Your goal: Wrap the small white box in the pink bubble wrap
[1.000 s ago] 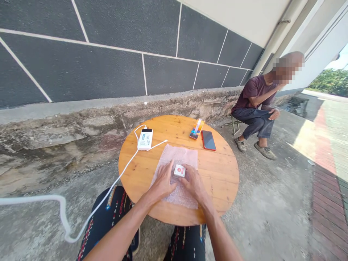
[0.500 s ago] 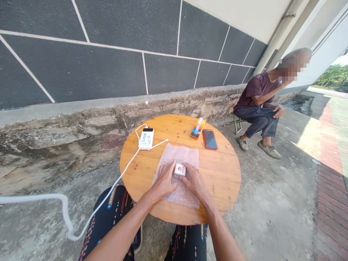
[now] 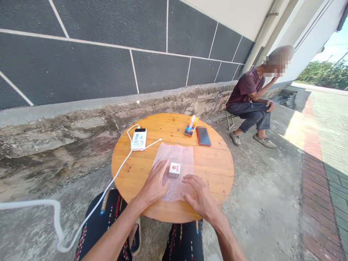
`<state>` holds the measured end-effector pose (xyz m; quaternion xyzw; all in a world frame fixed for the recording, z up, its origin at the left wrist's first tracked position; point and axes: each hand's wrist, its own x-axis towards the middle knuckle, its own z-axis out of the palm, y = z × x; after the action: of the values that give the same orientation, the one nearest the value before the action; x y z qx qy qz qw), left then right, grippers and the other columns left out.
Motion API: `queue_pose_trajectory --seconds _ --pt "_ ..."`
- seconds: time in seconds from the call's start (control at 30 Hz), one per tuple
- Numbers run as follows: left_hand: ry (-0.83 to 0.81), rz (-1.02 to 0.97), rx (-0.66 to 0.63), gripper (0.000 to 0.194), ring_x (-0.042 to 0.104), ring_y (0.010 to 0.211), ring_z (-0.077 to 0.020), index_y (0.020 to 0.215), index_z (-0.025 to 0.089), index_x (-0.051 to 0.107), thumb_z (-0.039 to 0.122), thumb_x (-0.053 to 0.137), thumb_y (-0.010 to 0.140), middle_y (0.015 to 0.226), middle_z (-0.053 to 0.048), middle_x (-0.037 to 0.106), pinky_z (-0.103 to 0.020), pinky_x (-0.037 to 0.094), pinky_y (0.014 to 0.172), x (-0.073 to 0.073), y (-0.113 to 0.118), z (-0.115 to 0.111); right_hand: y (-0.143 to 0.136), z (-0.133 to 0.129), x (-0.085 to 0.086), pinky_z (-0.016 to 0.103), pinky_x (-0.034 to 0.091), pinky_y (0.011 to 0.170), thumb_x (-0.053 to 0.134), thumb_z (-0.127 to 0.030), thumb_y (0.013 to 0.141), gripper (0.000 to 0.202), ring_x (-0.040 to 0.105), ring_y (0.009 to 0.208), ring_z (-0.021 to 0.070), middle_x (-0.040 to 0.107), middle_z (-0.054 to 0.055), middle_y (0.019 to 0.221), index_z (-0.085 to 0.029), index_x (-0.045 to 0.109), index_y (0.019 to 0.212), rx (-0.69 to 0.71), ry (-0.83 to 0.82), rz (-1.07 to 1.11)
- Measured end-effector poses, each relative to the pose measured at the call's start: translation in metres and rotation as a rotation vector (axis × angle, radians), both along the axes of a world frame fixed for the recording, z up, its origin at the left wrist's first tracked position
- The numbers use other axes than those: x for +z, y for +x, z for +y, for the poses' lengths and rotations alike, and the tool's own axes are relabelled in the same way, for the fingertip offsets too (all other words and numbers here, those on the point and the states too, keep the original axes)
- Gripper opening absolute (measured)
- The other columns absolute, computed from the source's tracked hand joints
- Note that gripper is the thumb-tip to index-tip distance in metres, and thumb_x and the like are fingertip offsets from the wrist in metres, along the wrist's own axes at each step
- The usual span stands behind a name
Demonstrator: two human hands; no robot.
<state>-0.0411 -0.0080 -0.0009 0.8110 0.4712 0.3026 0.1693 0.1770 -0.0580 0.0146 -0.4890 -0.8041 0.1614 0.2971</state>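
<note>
A small white box (image 3: pixel 174 169) with a red mark on top sits on a pinkish sheet of bubble wrap (image 3: pixel 179 154), which lies flat on the round wooden table (image 3: pixel 217 174). My left hand (image 3: pixel 154 181) is open at the box's left, fingers stretched forward over the wrap's left side, holding nothing. To the right and nearer to me, my right hand (image 3: pixel 198 192) hovers open by the wrap's right edge, its fingers apart and off the box.
A white power bank (image 3: pixel 139 139) with a white cable (image 3: pixel 118 177) lies at the table's back left. Toward the back right are a colourful orange-and-blue box (image 3: pixel 191 127) and a phone (image 3: pixel 204 136). Behind stands a dark wall (image 3: pixel 103 69). A person (image 3: pixel 251 90) sits on a stool at right.
My right hand has moved away from the small box, back toward me and to the right. The left hand stays beside it. The whole view has shifted slightly.
</note>
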Motion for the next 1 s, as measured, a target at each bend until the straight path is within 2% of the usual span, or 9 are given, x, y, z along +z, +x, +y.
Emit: queue_pose_trajectory --seconds 0.17,0.3,0.4,0.5,0.63,0.7,0.8,0.87,1.0 --pt "0.060 0.121 -0.092 0.065 0.026 0.137 -0.0292 0.135 0.024 0.043 0.023 0.060 0.072 0.144 -0.006 0.039 -0.051 0.025 0.113 0.012 -0.019 -0.030 -0.006 -0.014 0.015 0.052 0.028 0.104 0.070 -0.022 0.068 0.047 0.044 0.118 0.0296 0.052 0.009 0.128 -0.022 0.055 0.113 0.061 0.019 -0.229" --pt "0.035 0.227 -0.146 0.066 0.030 0.134 -0.0323 0.126 0.026 0.051 0.028 0.071 0.064 0.141 -0.006 0.044 -0.057 0.017 0.114 0.008 -0.023 -0.044 -0.004 -0.007 0.006 0.049 0.032 0.101 0.052 -0.008 0.079 0.021 0.052 0.109 0.0262 0.061 0.009 0.115 -0.021 0.061 0.093 0.003 0.103 -0.249" --pt "0.067 0.235 -0.095 0.048 0.037 0.131 -0.0299 0.117 0.026 0.058 0.020 0.064 0.070 0.135 -0.007 0.051 -0.057 0.019 0.113 0.002 -0.021 -0.040 0.000 -0.004 -0.006 0.045 0.040 0.092 0.045 -0.009 0.085 0.020 0.058 0.095 0.0229 0.065 0.008 0.106 -0.020 0.061 0.089 -0.052 0.094 -0.166" --pt "0.118 0.221 -0.061 0.029 0.042 0.127 -0.0265 0.098 0.025 0.064 0.011 0.054 0.075 0.127 -0.004 0.057 -0.055 0.021 0.112 0.001 -0.018 -0.029 0.004 -0.009 -0.013 0.042 0.043 0.087 0.045 -0.012 0.087 0.019 0.060 0.092 0.0224 0.067 0.007 0.101 -0.020 0.062 0.091 -0.074 0.041 -0.096" --pt "0.137 0.201 -0.052 0.021 0.043 0.126 -0.0261 0.082 0.023 0.064 0.008 0.051 0.074 0.123 -0.003 0.060 -0.055 0.023 0.111 0.008 -0.011 -0.019 0.009 -0.011 0.002 0.040 0.042 0.090 0.053 -0.028 0.088 0.015 0.059 0.101 0.0241 0.067 0.007 0.104 -0.022 0.064 0.097 -0.055 -0.024 0.019" --pt "0.142 0.191 -0.052 0.019 0.043 0.126 -0.0261 0.080 0.023 0.063 0.009 0.052 0.075 0.123 -0.004 0.060 -0.054 0.024 0.110 0.013 -0.008 -0.017 0.011 -0.002 0.018 0.039 0.042 0.093 0.051 -0.034 0.090 0.020 0.058 0.106 0.0236 0.066 0.007 0.109 -0.023 0.063 0.102 -0.067 -0.038 0.115" --pt "0.152 0.171 -0.046 0.016 0.045 0.124 -0.0251 0.079 0.022 0.061 0.010 0.052 0.076 0.122 -0.003 0.061 -0.053 0.026 0.109 0.016 -0.004 -0.016 0.010 0.028 0.035 0.037 0.043 0.093 0.048 -0.031 0.092 0.021 0.058 0.107 0.0214 0.065 0.007 0.110 -0.021 0.063 0.103 -0.041 -0.025 0.169" --pt "0.154 0.146 -0.037 0.015 0.046 0.123 -0.0246 0.079 0.022 0.060 0.010 0.052 0.077 0.121 -0.003 0.061 -0.052 0.027 0.109 0.016 -0.002 -0.016 0.005 0.052 0.034 0.038 0.042 0.096 0.058 -0.028 0.085 0.025 0.056 0.111 0.0229 0.062 0.009 0.116 -0.020 0.061 0.109 0.025 0.008 0.100" --pt "0.137 0.071 -0.007 0.010 0.051 0.116 -0.0229 0.076 0.022 0.058 0.015 0.053 0.080 0.114 -0.003 0.064 -0.049 0.031 0.106 0.016 0.000 -0.013 -0.008 0.081 0.015 0.040 0.043 0.094 0.066 -0.017 0.073 0.050 0.056 0.110 0.0243 0.061 0.010 0.119 -0.019 0.054 0.121 0.104 -0.065 -0.003"
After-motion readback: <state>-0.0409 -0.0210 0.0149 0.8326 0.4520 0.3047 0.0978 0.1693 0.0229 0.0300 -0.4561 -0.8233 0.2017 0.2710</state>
